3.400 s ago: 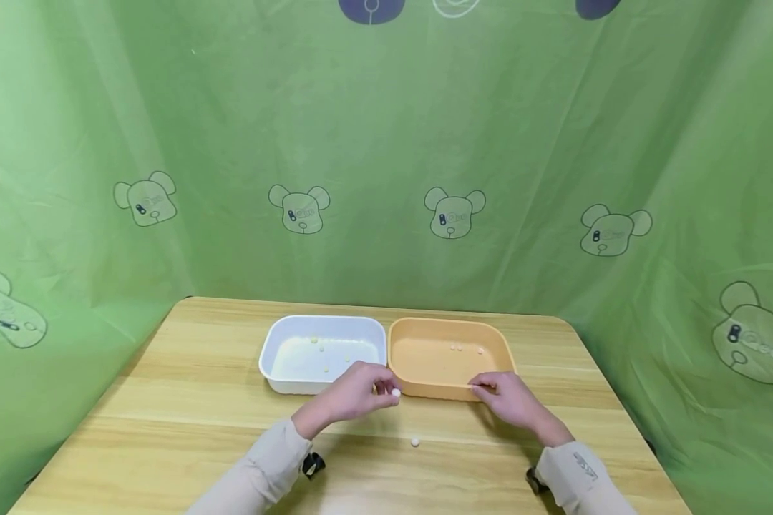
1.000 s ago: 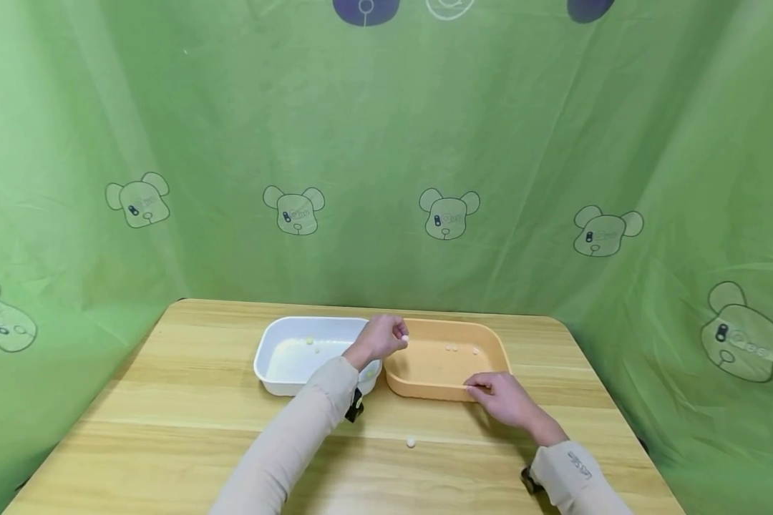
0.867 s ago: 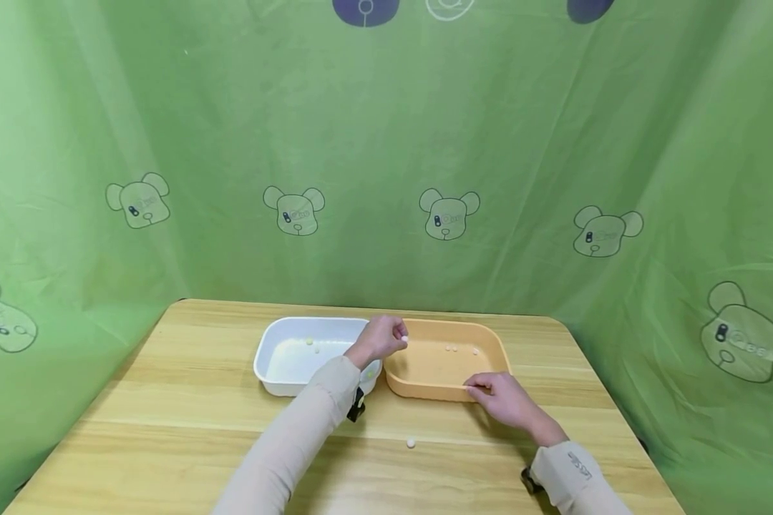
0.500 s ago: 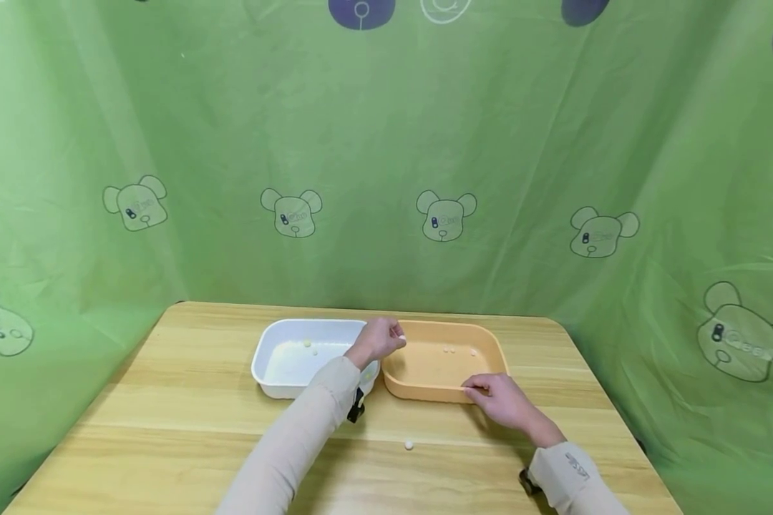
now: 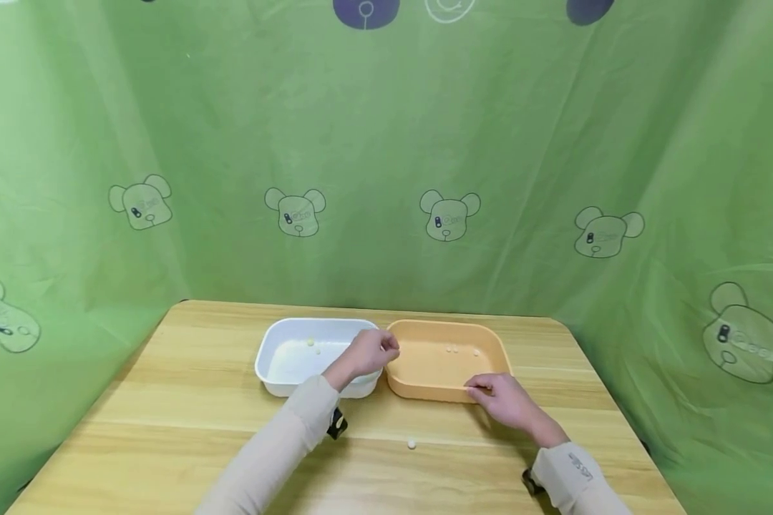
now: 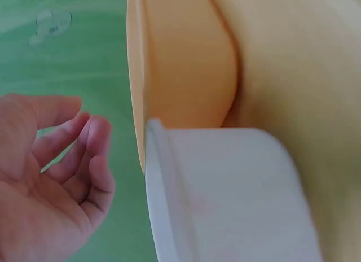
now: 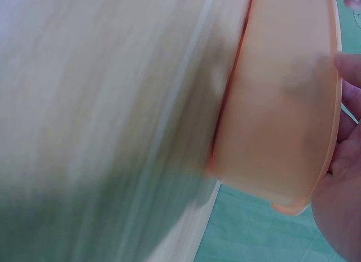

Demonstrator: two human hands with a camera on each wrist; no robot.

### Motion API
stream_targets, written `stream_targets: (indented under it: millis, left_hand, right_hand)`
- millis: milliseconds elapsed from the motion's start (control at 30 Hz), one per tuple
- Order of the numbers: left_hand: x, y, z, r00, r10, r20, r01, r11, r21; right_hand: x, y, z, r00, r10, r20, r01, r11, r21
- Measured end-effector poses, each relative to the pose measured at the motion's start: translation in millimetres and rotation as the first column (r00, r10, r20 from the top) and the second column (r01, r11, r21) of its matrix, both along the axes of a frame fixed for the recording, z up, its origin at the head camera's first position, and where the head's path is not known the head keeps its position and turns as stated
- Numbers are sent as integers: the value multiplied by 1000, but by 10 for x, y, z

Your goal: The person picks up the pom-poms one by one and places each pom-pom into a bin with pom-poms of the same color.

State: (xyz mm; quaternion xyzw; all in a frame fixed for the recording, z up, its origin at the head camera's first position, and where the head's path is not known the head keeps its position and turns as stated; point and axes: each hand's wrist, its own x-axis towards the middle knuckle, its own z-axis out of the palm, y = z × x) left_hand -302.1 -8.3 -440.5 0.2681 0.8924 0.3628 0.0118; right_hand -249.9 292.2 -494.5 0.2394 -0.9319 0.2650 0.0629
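Observation:
My left hand (image 5: 367,352) hovers above where the white plastic bin (image 5: 286,390) and the orange plastic bin (image 5: 428,393) meet. In the left wrist view its fingers (image 6: 100,180) are loosely bent, the thumb lies apart from them, and nothing shows between them. My right hand (image 5: 505,402) grips the near rim of the orange bin close to its right corner; the right wrist view has the thumb (image 7: 351,68) inside the rim and fingers on the other side. A small white ball (image 5: 411,444) lies on the table in front of the bins.
Small pale balls (image 5: 452,350) rest inside the orange bin. Yellowish balls (image 5: 310,342) are in the white bin, partly hidden by my left forearm. Both bins stand side by side toward the back of the wooden table (image 5: 200,408), with a green curtain (image 5: 373,265) behind.
My left hand carried a white ball up over the orange bin, where it was still pinched half a second ago. The hand has since drawn back leftward without it. My right hand stayed put.

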Motion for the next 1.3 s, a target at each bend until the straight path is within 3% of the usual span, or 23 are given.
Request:
stream_targets:
  millis: [133, 267, 500, 933, 1300]
  left_hand:
    - [259, -48, -20, 992, -122, 24, 123, 992, -35]
    - [443, -68, -104, 968, -241, 72, 246, 967, -66]
    - [664, -33, -286, 940, -327, 101, 337, 935, -109]
    - [780, 150, -517, 926, -378, 9, 358, 867, -347]
    - [760, 242, -645, 915, -399, -68, 340, 849, -404]
  right_hand:
    - [-7, 2, -3, 1000, 1, -1, -1, 1000, 5]
    - [-5, -4, -4, 1000, -1, 0, 1, 1000, 1]
    - [-10, 1, -12, 1000, -3, 0, 3, 1000, 3]
    - [-16, 8, -29, 1000, 1, -15, -1, 1000, 4]
    - [-22, 11, -34, 1000, -2, -8, 2, 1000, 3]
